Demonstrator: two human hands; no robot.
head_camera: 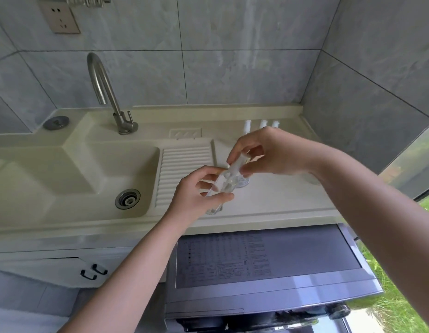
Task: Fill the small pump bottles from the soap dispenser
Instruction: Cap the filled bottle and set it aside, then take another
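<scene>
Right now the left hand (196, 188) is curled around a small clear bottle (214, 200), holding it just above the counter (280, 200), beside the ribbed drainboard (184, 169). The right hand (268, 152) pinches a white pump top (237, 162) at the bottle's upper end; whether it is being screwed on or lifted off I cannot tell. Behind the hands another small bottle (243, 181) stands on the counter, mostly hidden, and three white pump heads (262, 123) show near the back edge, against the tiled wall. A larger soap dispenser is not plainly visible from here. The sink (76, 179) and its curved tap (105, 92) lie to the left, and a washing machine (268, 267) sits under the counter.

The danger, I would say, is the tilt: the bottle leans, and if the pump comes free with soap inside, it may spill onto the counter. The clear plastic looks slick, so a loose grip could let it drop.
</scene>
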